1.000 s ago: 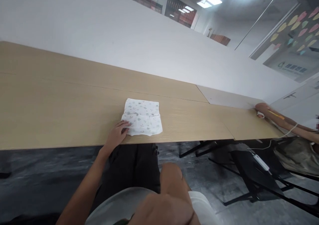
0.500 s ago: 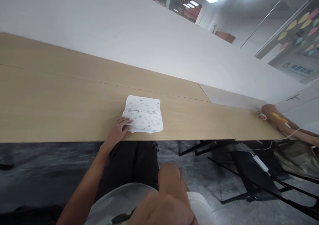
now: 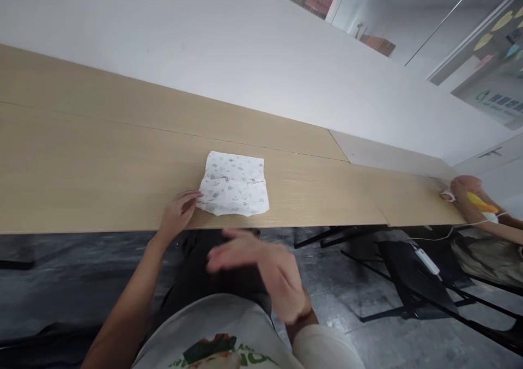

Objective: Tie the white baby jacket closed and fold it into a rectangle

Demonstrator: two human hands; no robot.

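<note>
A white cloth [image 3: 235, 186] with a small scattered print lies spread on the wooden table, a crease running across its middle. At its lower left edge, my left hand [image 3: 178, 211] has its fingers and thumb drawn together on the cloth's border. My right hand [image 3: 259, 265] is in the air over my lap, in front of the table edge, smeared by motion. Its fingers look stretched out, with nothing visible in them. It is apart from the cloth.
The long table [image 3: 102, 178] runs along a white partition [image 3: 171, 47]. At far right, another person's hands [image 3: 468, 186] are near a yellow item [image 3: 482, 203]. A black folding chair [image 3: 412, 276] with a white power strip [image 3: 427, 261] stands on the right.
My right hand has swung up from near my chest towards the table, its fingers now extended. My left hand has slid left to the cloth's edge, and the wrinkle beneath it has flattened.
</note>
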